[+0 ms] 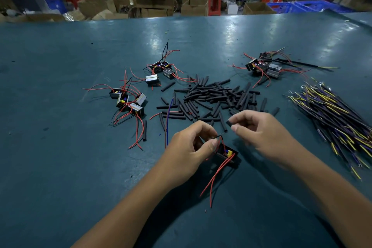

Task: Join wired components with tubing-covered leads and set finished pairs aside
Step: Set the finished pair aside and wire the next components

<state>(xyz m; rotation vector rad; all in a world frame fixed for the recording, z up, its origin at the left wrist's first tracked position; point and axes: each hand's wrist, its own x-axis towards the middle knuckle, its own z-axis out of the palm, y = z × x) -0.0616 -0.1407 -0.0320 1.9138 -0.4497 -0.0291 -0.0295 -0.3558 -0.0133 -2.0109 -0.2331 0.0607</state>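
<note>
My left hand (189,147) pinches a thin black lead (218,137) of a small black box component (226,155), which lies on the green table just below my fingers. Two red wires (213,177) trail from the box toward me. My right hand (259,129) pinches a short black tubing piece (229,123) between thumb and forefinger, just up and right of the lead's tip. A blue wire (168,119) lies left of my left hand.
A heap of black tubing pieces (213,96) lies mid-table. Box components with red wires sit in clusters at left (128,100), centre (159,72) and far right (263,66). A bundle of purple and yellow leads (332,119) lies at right. Cardboard boxes and stools stand beyond the table.
</note>
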